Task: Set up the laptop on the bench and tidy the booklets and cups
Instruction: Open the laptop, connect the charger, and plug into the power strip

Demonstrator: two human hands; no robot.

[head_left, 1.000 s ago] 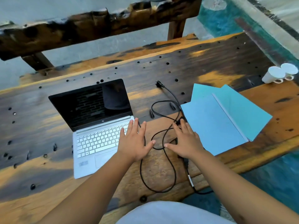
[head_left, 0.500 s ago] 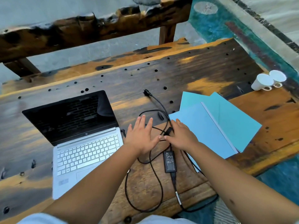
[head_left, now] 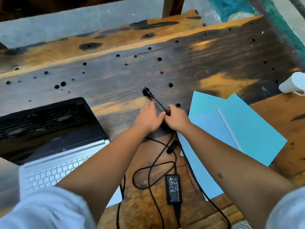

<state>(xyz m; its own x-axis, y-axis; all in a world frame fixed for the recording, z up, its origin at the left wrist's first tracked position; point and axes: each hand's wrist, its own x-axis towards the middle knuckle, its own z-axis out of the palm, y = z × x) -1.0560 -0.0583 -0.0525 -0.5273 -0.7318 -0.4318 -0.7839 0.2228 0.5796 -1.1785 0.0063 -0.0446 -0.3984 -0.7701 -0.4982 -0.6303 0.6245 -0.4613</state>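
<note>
Head view. Left hand (head_left: pixel 149 117) and right hand (head_left: pixel 175 119) touching, both curled around the black cable (head_left: pixel 159 103); plug (head_left: pixel 146 91) just beyond the fingers. Open laptop (head_left: pixel 54 142) left of left hand. Booklets (head_left: pixel 231 138) just right of right hand. Cup (head_left: pixel 293 83) far right at frame edge. Bare bench (head_left: pixel 181 63) beyond the hands.

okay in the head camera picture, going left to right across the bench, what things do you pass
laptop → left hand → right hand → booklets → cup, cut off by the right edge. The charger brick and its cord lie nearer, under the arms, so I leave them out.
</note>
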